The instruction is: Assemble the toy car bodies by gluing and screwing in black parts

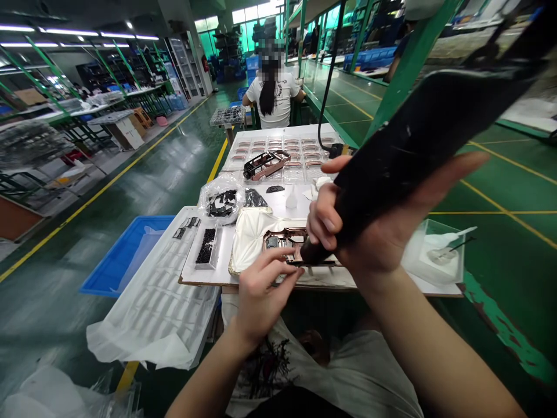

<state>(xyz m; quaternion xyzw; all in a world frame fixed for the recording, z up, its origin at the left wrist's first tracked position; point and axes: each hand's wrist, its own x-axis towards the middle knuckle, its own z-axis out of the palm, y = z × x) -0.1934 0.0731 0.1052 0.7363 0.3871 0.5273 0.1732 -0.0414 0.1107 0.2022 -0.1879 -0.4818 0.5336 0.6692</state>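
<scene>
A large black handheld tool [391, 151] slants across the right side, its narrow end down at a copper-coloured model part [282, 237] on a white padded cloth [249, 235]. My right hand [369, 220] is wrapped round the tool. Beside the tool's lower end, my left hand [267, 284] pinches the near edge of the copper part, where a thin black strip runs. The tool's tip hides some of the part. Farther back, a copper and black model car body [266, 165] rests on the table.
Small black pieces fill a clear box [206, 247] at the left, near a bag of black parts [223, 200]. Trays of copper parts [300, 145] lie at the back. A clear container [439, 255] stands right. A blue bin [126, 255] is left. Ahead sits a person [274, 96].
</scene>
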